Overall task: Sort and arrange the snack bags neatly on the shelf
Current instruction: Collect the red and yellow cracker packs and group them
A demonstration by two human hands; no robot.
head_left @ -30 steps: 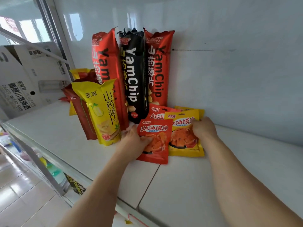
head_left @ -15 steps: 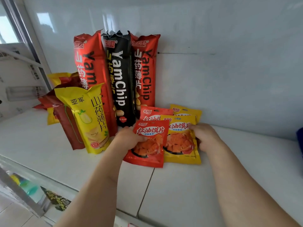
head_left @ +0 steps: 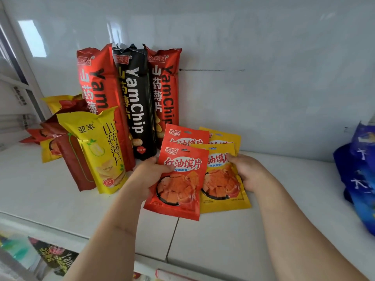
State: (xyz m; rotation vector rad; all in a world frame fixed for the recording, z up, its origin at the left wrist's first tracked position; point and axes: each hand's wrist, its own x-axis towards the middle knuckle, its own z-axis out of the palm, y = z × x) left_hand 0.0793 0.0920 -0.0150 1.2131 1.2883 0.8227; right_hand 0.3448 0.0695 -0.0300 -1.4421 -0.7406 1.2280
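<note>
My left hand grips the left edge of a small red snack bag, thumb on its front. My right hand holds the right edge of a small yellow bag beside it. Behind these lie another red bag and another yellow bag. Three tall YamChip bags lean on the wall: red, black, red. A yellow yam-chip pouch stands at the left with a dark red pouch behind it.
The white tiled shelf runs left to right, with its front edge near me. Blue bags sit at the far right. More red and yellow bags lie at the far left. A lower shelf holds other packs.
The view has swung right, bringing the blue bags into sight. The small red bag has come up and toward me in my left hand; my right hand stays on the yellow bag.
</note>
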